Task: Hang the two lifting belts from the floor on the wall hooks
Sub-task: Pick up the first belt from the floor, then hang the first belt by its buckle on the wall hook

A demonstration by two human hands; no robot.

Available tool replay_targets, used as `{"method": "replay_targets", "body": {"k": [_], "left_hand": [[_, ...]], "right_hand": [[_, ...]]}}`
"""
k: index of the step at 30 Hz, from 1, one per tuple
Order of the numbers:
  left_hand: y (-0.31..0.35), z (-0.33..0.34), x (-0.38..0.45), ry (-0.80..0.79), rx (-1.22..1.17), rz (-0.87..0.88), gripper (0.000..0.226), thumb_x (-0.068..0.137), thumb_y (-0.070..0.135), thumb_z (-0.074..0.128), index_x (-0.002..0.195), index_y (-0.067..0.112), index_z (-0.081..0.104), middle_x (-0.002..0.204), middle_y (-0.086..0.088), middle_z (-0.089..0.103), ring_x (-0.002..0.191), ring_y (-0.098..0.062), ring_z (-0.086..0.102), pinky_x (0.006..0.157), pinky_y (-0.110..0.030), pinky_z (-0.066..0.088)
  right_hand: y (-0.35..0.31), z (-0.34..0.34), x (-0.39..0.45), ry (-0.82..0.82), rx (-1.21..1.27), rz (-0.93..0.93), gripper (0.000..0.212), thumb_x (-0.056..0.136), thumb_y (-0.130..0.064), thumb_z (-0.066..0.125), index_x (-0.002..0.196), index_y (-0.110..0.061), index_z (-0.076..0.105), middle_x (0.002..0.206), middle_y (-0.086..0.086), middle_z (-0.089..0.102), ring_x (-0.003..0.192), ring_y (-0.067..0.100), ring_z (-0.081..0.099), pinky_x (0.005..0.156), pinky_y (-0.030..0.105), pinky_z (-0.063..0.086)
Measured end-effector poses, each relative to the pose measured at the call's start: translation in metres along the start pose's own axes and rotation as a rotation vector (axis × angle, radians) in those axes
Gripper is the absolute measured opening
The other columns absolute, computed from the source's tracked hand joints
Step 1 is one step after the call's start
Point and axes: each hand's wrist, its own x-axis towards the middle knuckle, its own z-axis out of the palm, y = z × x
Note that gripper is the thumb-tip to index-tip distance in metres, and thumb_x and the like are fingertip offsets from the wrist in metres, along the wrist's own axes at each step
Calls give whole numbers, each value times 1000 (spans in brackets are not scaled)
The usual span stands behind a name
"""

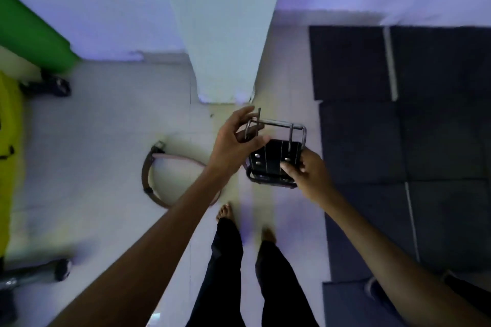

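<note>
I hold a black lifting belt [275, 159] with a steel buckle [281, 125] in front of me, above the floor. My left hand [233, 143] pinches the left side of the buckle frame and its prong. On the black strap end just below the buckle, my right hand [309, 175] grips with the thumb pressed on the rivets. A second belt, brown [148, 175], lies curled in a loop on the white tiles to the left, partly hidden behind my left forearm. No wall hooks are in view.
A white pillar [225, 34] stands straight ahead. Dark rubber mats [398, 127] cover the floor on the right. A green panel [29, 37] and a yellow object [10, 156] are at the left, with a dumbbell [39, 272] at lower left. My bare feet [225, 214] stand on the tiles.
</note>
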Motion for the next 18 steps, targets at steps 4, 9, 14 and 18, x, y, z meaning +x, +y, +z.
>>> {"method": "replay_targets", "body": {"k": [4,9,14,18], "left_hand": [[83,26,-54,111,128,275,72,80,-3,78,142,18,49,135,2,63,112,-9,67,95,-25,53],[172,49,-127,250,146,532,83,82,-3,77,151,23,38,150,2,53,134,-17,57,111,-39,49],[264,51,-200,296,-17,643,85,82,-14,71,154,6,31,122,5,68,100,8,68,86,-13,55],[323,40,-254,286,-23,785,78,80,-16,71,149,4,42,108,6,73,97,4,72,82,-16,57]], "right_hand": [[-64,-57,-37,17,76,-149,24,88,-22,60,111,-16,62,94,-3,67,89,17,67,75,30,52],[-147,-114,-90,102,255,-419,26,87,-8,64,102,-29,57,89,-12,71,86,-3,69,74,12,52],[-229,-157,-141,94,429,-600,29,89,1,67,111,-15,60,97,5,75,89,13,75,73,22,58],[-290,-179,-181,116,481,-723,28,88,1,66,107,-19,65,94,-2,77,91,12,74,74,18,57]]}}
